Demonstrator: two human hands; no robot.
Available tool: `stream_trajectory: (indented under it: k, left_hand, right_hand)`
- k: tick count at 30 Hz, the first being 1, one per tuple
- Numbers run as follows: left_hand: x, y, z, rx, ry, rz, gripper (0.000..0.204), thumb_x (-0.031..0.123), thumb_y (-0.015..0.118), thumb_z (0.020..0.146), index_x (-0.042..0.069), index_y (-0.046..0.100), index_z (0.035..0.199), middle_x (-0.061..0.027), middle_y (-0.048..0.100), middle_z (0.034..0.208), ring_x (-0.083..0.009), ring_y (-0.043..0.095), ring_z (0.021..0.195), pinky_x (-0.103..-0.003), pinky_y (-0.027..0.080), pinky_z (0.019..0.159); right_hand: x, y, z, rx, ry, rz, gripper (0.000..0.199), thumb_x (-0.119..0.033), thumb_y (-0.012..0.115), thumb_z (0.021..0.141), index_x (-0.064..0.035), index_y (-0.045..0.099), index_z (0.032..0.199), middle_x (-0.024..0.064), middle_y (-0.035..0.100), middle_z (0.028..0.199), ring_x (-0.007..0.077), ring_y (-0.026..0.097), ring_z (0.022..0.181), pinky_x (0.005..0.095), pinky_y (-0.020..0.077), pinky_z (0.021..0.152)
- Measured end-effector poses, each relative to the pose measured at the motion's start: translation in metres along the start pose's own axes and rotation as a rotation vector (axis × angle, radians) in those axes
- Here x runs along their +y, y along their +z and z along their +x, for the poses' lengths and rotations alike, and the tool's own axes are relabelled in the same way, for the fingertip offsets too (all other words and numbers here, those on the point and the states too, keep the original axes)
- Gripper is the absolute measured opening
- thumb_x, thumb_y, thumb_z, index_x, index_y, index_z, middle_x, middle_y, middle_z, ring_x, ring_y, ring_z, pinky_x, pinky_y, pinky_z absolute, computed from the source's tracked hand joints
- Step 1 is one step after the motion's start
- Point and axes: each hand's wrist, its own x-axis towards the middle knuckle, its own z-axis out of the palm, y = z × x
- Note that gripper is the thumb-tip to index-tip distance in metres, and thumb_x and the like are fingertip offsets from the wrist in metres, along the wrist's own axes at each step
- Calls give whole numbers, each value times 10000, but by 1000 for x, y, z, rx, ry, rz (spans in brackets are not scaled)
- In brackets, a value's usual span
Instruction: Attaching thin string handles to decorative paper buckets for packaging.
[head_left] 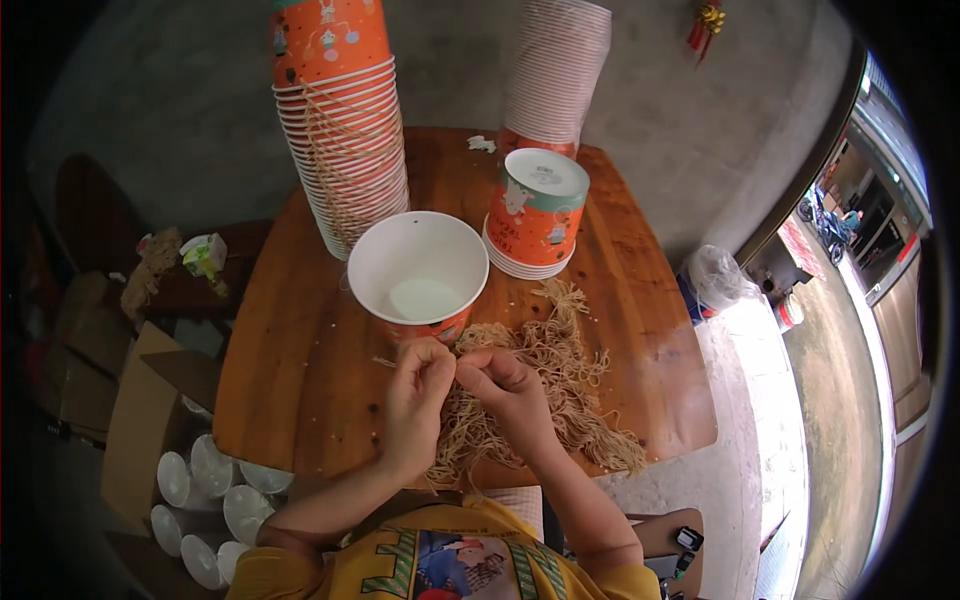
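A round paper bucket point(440, 331), white inside and printed in orange outside, was set mouth up on a wooden table point(290, 390), just beyond two bare hands. The left hand point(418, 400) and the right hand point(508, 395) were brought together at the fingertips, thumbs pressed to forefingers; what was pinched between them, if anything, could not be made out. A tangled heap of tan cord point(570, 390) was spread beside and beneath the hands. Upside-down orange buckets were nested in a tall stack point(340, 160) at left, draped with cord, and in a shorter stack point(535, 225) at right, while others were wrapped in clear plastic point(560, 80) behind. Pale translucent bowls point(211, 465) were held in an open cardboard box point(140, 430)
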Motion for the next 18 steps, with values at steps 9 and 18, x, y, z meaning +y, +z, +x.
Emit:
stream_trajectory:
  k: [9,18]
  left_hand:
    - [7,-26,2,80,151,167,100,141,469,1017,50,512,1020,-2,490,966,-58,435,767,-205,393,704]
    - [29,-28,13,-344,-355,433,275,275,462,1031,46,519,890,15,493,664,-66,476,577,-240,414,534]
  right_hand:
    - [1,1,-1,90,-50,-142,46,-87,637,917,-46,638,896,-123,435,664,-18,364,611,168,317,561]
    - [-3,3,-12,20,-202,-479,67,-78,650,902,-24,661,941,-32,468,629,23,402,587,213,374,532]
